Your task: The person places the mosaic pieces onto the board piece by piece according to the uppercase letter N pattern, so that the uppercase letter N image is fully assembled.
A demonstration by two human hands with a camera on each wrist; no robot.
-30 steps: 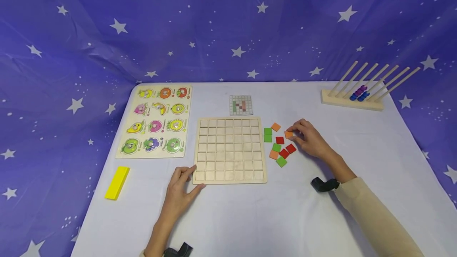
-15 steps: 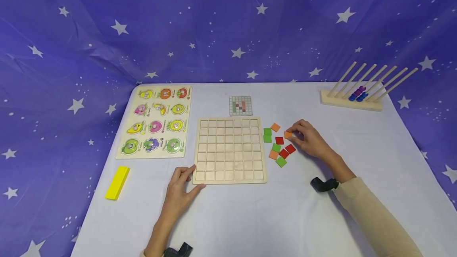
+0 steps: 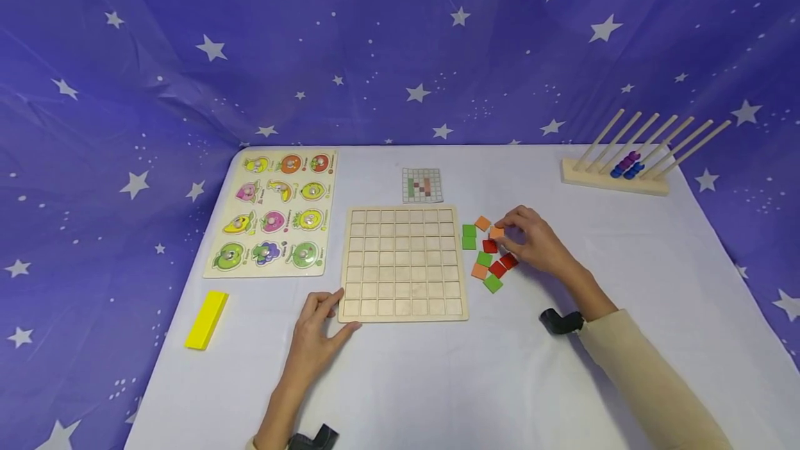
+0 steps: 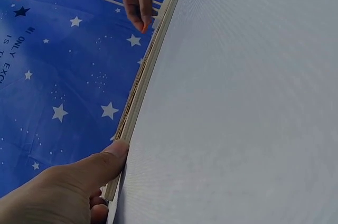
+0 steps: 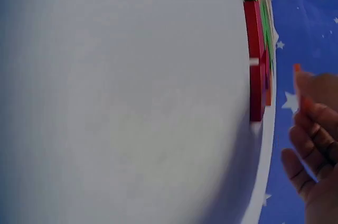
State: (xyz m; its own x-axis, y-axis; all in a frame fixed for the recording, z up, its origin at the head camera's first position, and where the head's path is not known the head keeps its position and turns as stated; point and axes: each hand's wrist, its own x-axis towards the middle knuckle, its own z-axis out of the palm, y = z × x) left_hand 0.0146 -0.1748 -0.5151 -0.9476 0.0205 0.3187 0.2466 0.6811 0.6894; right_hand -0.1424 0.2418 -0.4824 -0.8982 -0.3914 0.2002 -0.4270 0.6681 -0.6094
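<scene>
With the board (image 3: 402,273) as the clock's centre and twelve pointing away from the person, a black mount (image 3: 314,438) sat nearest, at the left wrist. The left hand (image 3: 315,335) gripped the board's corner at eight o'clock, thumb on the near edge and fingers at the side. The board lay flat on the white table (image 3: 437,387), its grid facing up. Farther out, between eight and nine o'clock, lay a yellow block (image 3: 206,320).

At three o'clock, just beside the board, nine loose tiles (image 3: 493,283) lay scattered: four green, three red, two orange, with two of the greens edge to edge. The right hand (image 3: 539,242) reached in from their outer side, grasping another orange tile (image 3: 496,232) between thumb and fingertips, raised off the table.

A fruit puzzle (image 3: 283,207) lay between nine and ten. At twelve, close to the board's far edge, was a grid card (image 3: 422,185) with coloured squares. Well apart, near two, an abacus (image 3: 615,177) bore purple and blue beads. Behind everything hung a starry blue curtain (image 3: 375,33).
</scene>
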